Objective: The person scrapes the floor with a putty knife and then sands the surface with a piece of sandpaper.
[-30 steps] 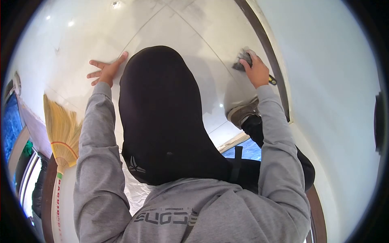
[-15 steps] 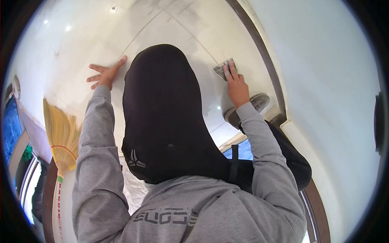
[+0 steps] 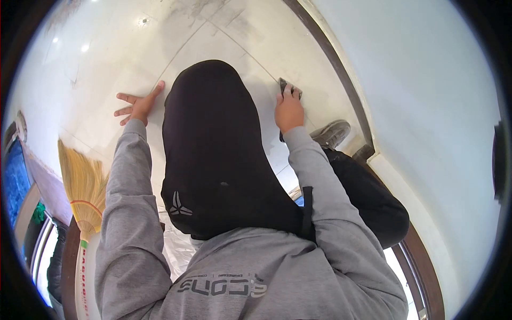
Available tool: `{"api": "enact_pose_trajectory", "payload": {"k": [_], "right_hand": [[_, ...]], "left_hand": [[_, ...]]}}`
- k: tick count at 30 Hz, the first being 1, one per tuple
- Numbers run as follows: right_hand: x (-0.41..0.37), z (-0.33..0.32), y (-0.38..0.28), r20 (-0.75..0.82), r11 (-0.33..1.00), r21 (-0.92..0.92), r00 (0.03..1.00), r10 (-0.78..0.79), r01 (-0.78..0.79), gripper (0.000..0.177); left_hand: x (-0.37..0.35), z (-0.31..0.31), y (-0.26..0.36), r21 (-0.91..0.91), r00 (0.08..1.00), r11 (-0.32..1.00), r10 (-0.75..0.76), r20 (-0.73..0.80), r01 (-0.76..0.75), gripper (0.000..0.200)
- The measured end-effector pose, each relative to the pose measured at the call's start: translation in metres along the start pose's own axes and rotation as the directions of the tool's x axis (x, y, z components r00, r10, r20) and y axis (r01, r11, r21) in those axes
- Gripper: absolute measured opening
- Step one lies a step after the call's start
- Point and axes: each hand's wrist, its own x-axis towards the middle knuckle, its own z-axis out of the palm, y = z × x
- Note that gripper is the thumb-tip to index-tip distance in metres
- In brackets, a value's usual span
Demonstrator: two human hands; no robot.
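Far left, near edge: a broom [image 3: 80, 178] with straw bristles, bristles pointing away from us, its white handle running off the bottom.

Right of it: our left hand [image 3: 136, 104] lies flat on the floor [image 3: 106, 58] (pale glossy tiles, thin grout lines), palm down. Fingers spread wide, the forefinger stretched along a grout line; it holds nothing.

Centre: a black hood [image 3: 213, 149] over a grey sweatshirt blocks much of the floor between the two arms.

Right of the hood: our right hand [image 3: 288, 111] bears down on a small dark pad [image 3: 288, 86]. Fingers pressed together on top of it, pinning it to the tile. The pad sits on the floor at the fingertips, just beside a grout line, only its far edge showing past the fingers.

Further right, nearer us: a grey shoe [image 3: 332, 133], sole on the tile, a dark trouser leg behind it.

Far right: a dark skirting [image 3: 330, 58] at the foot of a pale wall [image 3: 426, 80].
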Motion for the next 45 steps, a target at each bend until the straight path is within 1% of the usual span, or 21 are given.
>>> {"api": "enact_pose_trajectory", "payload": {"k": [4, 6, 10, 13, 15, 16, 18, 21, 25, 27, 28, 30, 31, 32, 34, 35, 36, 38, 42, 44, 45], "right_hand": [[0.007, -0.007, -0.012, 0.002, 0.997, 0.014, 0.997, 0.076, -0.076, 0.052], [0.007, -0.013, -0.014, 0.048, 0.999, -0.013, 0.997, 0.053, -0.052, 0.050], [0.010, -0.010, -0.017, 0.027, 0.996, 0.031, 0.996, 0.087, -0.088, 0.050], [0.014, -0.012, -0.019, 0.016, 0.997, 0.034, 0.998, 0.066, -0.067, 0.050], [0.005, -0.005, -0.021, 0.034, 0.996, -0.091, 0.999, 0.005, -0.002, 0.050], [0.009, -0.009, -0.022, 0.042, 0.996, -0.094, 0.999, 0.004, 0.000, 0.050], [0.019, -0.016, -0.025, 0.004, 0.998, -0.003, 0.998, 0.058, -0.058, 0.051], [0.008, -0.012, -0.025, 0.040, 0.996, -0.002, 0.995, 0.088, -0.088, 0.051], [0.008, -0.011, -0.023, 0.033, 0.998, -0.052, 0.999, 0.040, -0.038, 0.051], [0.019, -0.019, -0.027, 0.041, 0.994, 0.029, 0.993, 0.107, -0.108, 0.051], [0.015, -0.014, -0.026, 0.029, 0.994, 0.031, 0.994, 0.103, -0.104, 0.051], [0.004, -0.002, -0.029, 0.037, 0.991, -0.129, 0.999, -0.026, 0.031, 0.050], [0.005, 0.000, -0.030, -0.034, 0.994, -0.100, 0.998, -0.052, 0.048, 0.051], [0.011, -0.001, -0.028, -0.018, 0.994, -0.100, 0.999, -0.050, 0.048, 0.051], [0.034, -0.030, -0.034, 0.137, 0.996, -0.022, 0.987, 0.086, -0.084, 0.052], [0.037, -0.037, -0.033, 0.179, 0.996, 0.019, 0.980, 0.085, -0.090, 0.058], [0.032, -0.038, -0.026, 0.173, 0.996, 0.016, 0.981, 0.086, -0.090, 0.058], [0.019, -0.032, -0.008, 0.028, 1.000, -0.022, 1.000, 0.000, 0.000, 0.064], [-0.011, -0.039, 0.019, 0.032, 0.999, 0.031, 0.999, -0.013, 0.012, 0.065], [-0.025, -0.049, 0.022, 0.201, 0.982, 0.160, 0.977, 0.070, -0.104, 0.069], [-0.032, -0.040, 0.028, 0.196, 0.950, 0.262, 0.973, 0.121, -0.171, 0.066]], "left_hand": [[0.000, 0.000, 0.001, -0.002, 1.000, 1.000, -0.005, -0.010, 0.005, 0.167], [-0.003, -0.003, 0.003, -0.011, 1.000, 1.000, 0.006, -0.001, -0.006, 0.168], [0.009, 0.005, -0.005, -0.006, 1.000, 1.000, 0.001, -0.001, -0.001, 0.168], [0.006, 0.001, -0.003, 0.000, 1.000, 1.000, 0.005, 0.005, -0.005, 0.168], [0.006, -0.003, 0.003, -0.006, 1.000, 1.000, 0.003, 0.013, -0.003, 0.168], [0.003, -0.003, 0.000, 0.004, 1.000, 1.000, -0.003, 0.025, 0.003, 0.168], [-0.001, -0.003, -0.002, 0.004, 0.999, 1.000, -0.007, 0.036, 0.007, 0.168], [-0.002, -0.006, 0.001, -0.011, 0.999, 1.000, 0.002, 0.040, -0.001, 0.167], [-0.005, -0.005, -0.001, -0.012, 0.998, 1.000, -0.013, 0.059, 0.014, 0.167], [-0.005, -0.008, 0.000, -0.020, 0.998, 1.000, 0.008, 0.064, -0.007, 0.167], [-0.004, -0.007, -0.001, 0.002, 0.998, 1.000, 0.005, 0.055, -0.005, 0.167], [0.005, -0.002, 0.003, 0.006, 0.999, 1.000, -0.001, 0.037, 0.000, 0.167], [0.011, 0.005, 0.000, 0.004, 1.000, 1.000, -0.004, 0.018, 0.004, 0.168], [0.016, 0.010, -0.007, 0.015, 1.000, 1.000, -0.008, -0.001, 0.008, 0.168], [0.014, 0.008, -0.006, -0.009, 1.000, 1.000, -0.005, 0.021, 0.006, 0.168], [0.012, 0.006, -0.003, -0.013, 1.000, 1.000, -0.009, 0.018, 0.009, 0.169], [0.010, 0.006, -0.002, -0.014, 1.000, 1.000, -0.018, 0.021, 0.018, 0.169], [0.011, 0.004, 0.000, -0.003, 0.999, 1.000, -0.004, 0.044, 0.004, 0.169], [-0.002, -0.007, 0.003, -0.015, 0.997, 1.000, -0.007, 0.074, 0.008, 0.168], [-0.002, -0.004, 0.003, -0.014, 0.998, 1.000, -0.002, 0.064, 0.003, 0.168], [-0.002, -0.003, 0.004, -0.010, 0.999, 1.000, 0.000, 0.049, 0.000, 0.168]]}}
